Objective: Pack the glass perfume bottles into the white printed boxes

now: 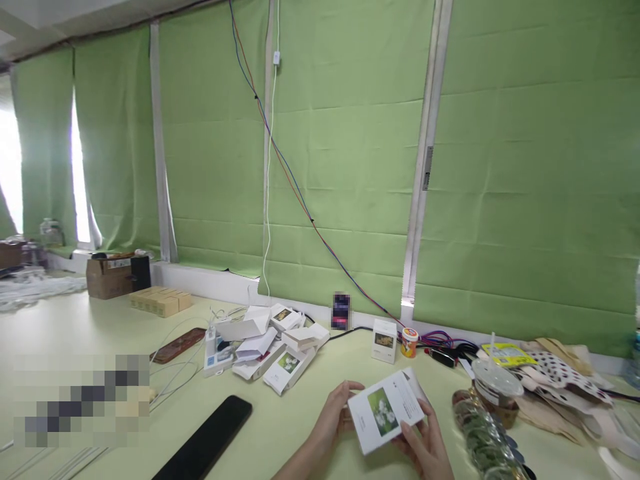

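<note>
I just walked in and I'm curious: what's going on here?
A person is holding a white box with a flower picture facing up. The right hand grips one side, thumb on the front; the left hand is at the opposite edge, its fingers partly hidden. Beyond, on the table, lie a pile of boxes and, farther right, an upright box beside an orange tub.

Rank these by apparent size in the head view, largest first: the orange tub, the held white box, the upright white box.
1. Held white box
2. Upright white box
3. Orange tub
</note>
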`<state>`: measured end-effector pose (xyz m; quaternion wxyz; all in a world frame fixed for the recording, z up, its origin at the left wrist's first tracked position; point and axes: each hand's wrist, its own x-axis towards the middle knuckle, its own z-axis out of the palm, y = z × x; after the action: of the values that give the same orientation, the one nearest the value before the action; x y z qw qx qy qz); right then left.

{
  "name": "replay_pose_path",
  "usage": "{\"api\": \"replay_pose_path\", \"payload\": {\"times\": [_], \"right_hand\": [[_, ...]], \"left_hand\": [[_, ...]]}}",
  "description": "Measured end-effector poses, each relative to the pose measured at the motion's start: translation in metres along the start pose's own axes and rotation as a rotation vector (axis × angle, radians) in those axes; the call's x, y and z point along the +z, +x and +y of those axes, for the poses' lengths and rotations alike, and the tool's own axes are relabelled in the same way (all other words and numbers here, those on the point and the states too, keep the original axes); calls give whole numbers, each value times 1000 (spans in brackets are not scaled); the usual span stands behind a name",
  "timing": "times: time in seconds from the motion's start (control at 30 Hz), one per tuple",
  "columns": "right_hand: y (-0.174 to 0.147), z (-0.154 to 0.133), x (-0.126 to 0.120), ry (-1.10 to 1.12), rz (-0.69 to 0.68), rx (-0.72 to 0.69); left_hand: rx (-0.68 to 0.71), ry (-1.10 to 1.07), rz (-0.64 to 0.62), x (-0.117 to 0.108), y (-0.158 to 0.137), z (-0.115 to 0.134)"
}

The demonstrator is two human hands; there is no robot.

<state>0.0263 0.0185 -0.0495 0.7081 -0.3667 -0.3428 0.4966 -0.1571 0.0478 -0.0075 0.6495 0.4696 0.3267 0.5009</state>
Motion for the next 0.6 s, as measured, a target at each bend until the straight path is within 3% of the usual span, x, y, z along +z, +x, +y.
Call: {"api": "replay_pose_path", "payload": {"times": [0.27,0.5,0.6], "right_hand": [[0,0,1,-67,97,-44],[-2,14,0,-202,-32,-21],[-2,19,-2,-291,-47,-103]], "left_hand": [[-114,-97,-93,6,-1,-16],[-73,-125,67,-6,2,-14],[-32,-166,98,-11,2,-6]]}}
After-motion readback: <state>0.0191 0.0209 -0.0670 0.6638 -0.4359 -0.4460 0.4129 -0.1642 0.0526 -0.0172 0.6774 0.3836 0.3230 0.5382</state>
